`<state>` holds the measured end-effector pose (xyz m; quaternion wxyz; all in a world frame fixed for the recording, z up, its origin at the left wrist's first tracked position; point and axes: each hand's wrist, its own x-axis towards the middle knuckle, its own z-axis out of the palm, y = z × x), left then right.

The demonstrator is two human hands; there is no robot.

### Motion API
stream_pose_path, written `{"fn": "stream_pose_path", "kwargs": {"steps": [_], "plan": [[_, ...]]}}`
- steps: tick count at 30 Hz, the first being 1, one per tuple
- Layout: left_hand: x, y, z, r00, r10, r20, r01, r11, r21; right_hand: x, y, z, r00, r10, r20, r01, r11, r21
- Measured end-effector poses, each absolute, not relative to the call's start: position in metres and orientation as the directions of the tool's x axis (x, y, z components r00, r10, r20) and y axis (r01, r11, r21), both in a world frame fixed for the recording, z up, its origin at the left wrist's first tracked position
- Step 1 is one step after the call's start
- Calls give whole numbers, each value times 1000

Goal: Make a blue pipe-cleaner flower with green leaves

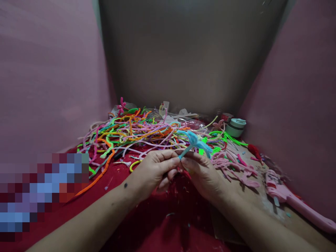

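Observation:
A light-blue pipe-cleaner flower (195,139) with looped petals and a short stem is held up at the centre of the head view. My left hand (160,169) pinches the lower end of its stem between thumb and fingers. From the other side, my right hand (201,171) closes on the same stem, its thumb touching near the left thumb. The petals stick up and to the right above my fingers. Just beyond both hands lies a tangled heap of coloured pipe cleaners (136,134).
Pink pipe-cleaner pieces (244,173) lie to the right. A pink glue gun (278,189) rests on a brown board (231,224). A pale green lidded container (236,126) stands at the back right. Red cloth (157,224) covers the surface; pink walls (52,77) flank both sides.

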<state>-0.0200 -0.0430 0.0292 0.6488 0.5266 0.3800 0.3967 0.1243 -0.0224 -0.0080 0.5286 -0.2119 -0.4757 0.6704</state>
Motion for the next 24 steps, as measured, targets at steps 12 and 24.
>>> {"fn": "stream_pose_path", "kwargs": {"steps": [12, 24], "plan": [[-33, -32, 26, 663, 716, -221, -192, 447, 874, 124, -20, -6, -399, 889, 224, -527, -23, -849], [-25, -39, -1, 456, 673, 582, 754, -640, 149, 120, -20, -13, -269, 940, 210, -495, 52, -867]]}}
